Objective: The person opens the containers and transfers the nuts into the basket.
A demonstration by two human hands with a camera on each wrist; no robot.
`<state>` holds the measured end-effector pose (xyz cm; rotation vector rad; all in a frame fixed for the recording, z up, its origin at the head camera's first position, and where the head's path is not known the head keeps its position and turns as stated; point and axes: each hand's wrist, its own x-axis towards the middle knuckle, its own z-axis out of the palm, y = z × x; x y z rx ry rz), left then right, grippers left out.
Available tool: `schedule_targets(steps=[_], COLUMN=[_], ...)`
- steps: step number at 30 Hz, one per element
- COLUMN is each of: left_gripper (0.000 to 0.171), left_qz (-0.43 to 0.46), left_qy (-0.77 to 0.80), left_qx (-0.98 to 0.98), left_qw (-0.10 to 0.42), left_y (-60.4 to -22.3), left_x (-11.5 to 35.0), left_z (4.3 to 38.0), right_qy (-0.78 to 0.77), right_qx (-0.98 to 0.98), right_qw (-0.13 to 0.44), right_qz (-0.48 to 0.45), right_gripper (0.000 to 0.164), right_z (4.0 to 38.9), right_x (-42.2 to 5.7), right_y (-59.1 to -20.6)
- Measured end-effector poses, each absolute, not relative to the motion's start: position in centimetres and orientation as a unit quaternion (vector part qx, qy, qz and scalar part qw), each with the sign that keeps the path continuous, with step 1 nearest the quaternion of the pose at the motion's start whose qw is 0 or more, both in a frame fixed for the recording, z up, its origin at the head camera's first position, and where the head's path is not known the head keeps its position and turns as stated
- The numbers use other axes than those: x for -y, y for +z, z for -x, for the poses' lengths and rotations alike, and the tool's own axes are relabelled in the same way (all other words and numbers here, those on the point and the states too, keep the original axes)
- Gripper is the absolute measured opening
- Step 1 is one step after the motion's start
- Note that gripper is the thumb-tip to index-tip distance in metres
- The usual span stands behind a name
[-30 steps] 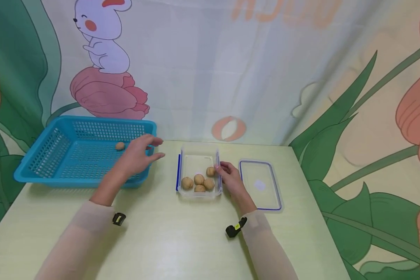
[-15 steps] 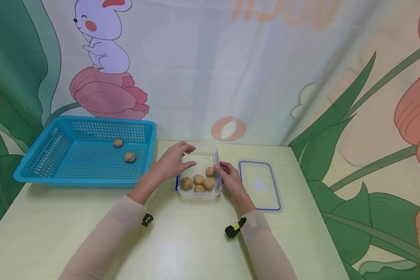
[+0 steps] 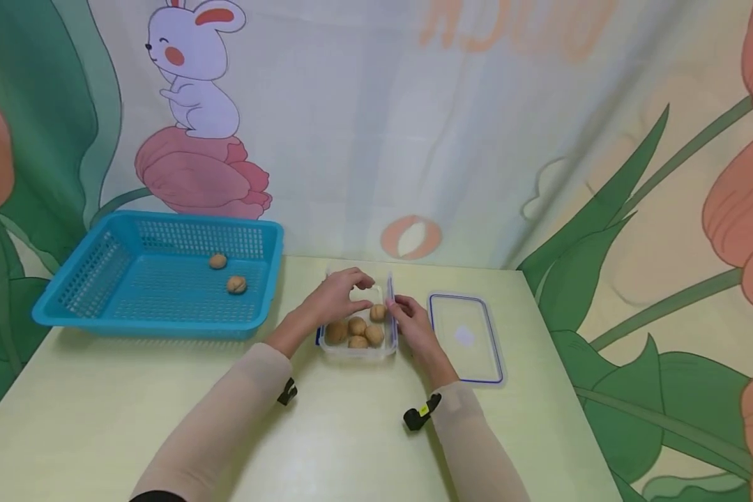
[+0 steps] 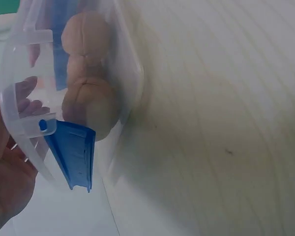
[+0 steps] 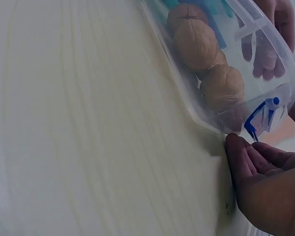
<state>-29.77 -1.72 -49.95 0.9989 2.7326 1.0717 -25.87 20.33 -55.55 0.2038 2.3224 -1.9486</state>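
A clear plastic food container with blue clip flaps stands on the table, several walnuts inside it. My left hand is over the container's left part, thumb and fingers apart. No walnut shows between them; in the right wrist view the left fingers hang behind the clear wall. With the thumb at the right rim and the fingers outside, my right hand holds the container's right side. In the right wrist view a blue clip is close to the right fingers.
At the left stands a blue perforated basket; two walnuts lie in its right half. A clear lid with a blue seal lies flat to the right of the right hand. A printed curtain hangs behind the table.
My left hand has travelled right, from the basket's right edge to over the container, uncovering a second walnut in the basket. The right hand has stayed at the container's side.
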Motion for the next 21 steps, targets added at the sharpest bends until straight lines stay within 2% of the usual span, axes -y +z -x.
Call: schedule_targets(steps=[21], left_gripper=[0.04], left_qz=[-0.324], left_qy=[0.274], left_qx=[-0.901], left_qw=[0.086], left_y=[-51.3], left_x=[-1.1], left_z=[30.5], right_qy=[-0.647], right_qx=[-0.758], right_qw=[0.053], right_qz=[-0.056], right_gripper=[0.054], right_z=[25.6], right_x=[-20.6], right_y=[-55.8])
